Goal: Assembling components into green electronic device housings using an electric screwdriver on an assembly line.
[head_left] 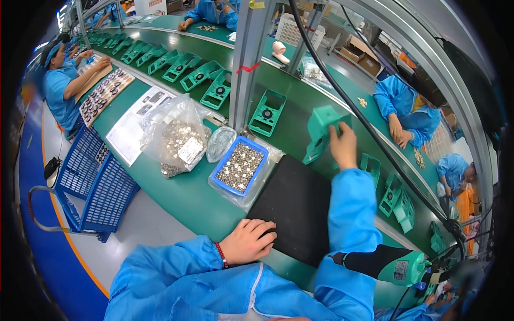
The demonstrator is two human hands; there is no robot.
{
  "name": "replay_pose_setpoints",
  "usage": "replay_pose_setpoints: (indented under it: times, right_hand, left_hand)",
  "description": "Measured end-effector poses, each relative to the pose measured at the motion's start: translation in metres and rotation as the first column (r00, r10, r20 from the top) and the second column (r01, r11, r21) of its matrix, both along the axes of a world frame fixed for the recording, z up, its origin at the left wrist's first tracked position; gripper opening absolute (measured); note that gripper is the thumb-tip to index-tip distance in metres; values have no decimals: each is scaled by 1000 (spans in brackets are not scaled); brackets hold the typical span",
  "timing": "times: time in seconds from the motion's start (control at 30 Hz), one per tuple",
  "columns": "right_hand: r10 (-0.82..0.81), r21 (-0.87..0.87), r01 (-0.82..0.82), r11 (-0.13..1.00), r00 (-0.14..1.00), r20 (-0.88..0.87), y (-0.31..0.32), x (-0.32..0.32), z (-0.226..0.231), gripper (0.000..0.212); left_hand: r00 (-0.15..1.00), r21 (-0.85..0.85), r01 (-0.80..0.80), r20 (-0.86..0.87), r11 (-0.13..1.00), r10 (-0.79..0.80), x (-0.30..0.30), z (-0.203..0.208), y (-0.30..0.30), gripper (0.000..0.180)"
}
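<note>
My right hand [344, 145] is raised over the green conveyor belt and grips a green plastic housing [319, 125], tilted, by its near side. My left hand [249, 241], with a beaded bracelet at the wrist, lies palm down on the near left edge of a black mat [294, 208], fingers loosely out and holding nothing. Left of the mat stands a blue tray [218, 179] filled with small metal parts. A clear bag [174, 136] of similar parts sits beside it, with a small crumpled plastic bag [220, 143] between them.
More green housings [268, 113] line the belt [289, 88]. A metal post [249, 64] rises ahead, and a black cable [369, 125] crosses on the right. A powered screwdriver [393, 265] hangs near my right arm. Blue baskets [101, 187] stand left. Other people work around the belt.
</note>
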State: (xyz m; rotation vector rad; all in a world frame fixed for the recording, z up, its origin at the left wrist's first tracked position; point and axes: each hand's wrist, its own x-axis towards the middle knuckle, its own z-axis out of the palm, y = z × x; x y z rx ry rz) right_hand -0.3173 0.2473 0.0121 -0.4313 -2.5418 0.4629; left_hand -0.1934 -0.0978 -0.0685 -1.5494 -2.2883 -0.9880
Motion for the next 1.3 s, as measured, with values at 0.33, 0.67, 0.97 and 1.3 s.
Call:
replay_pose_setpoints:
  times: [0.33,0.67,0.97,1.3]
  right_hand:
    - [630,619,-624,477,734,254,-91,146,81,28]
    - [566,396,-899,185,427,705,-121,227,41,19]
    - [504,180,-578,796,798,331,-128,268,10,40]
    - [322,-90,-309,947,910,261,-169,337,-8,30]
  left_hand:
    - [934,148,-5,353,989,-48,1,-6,-6,46]
    - [852,411,-85,502,908,-148,-7,-13,-9,37]
    - [992,76,120,-37,990,-118,27,6,-23,37]
    - [921,83,363,117,928,-370,29,9,-33,24]
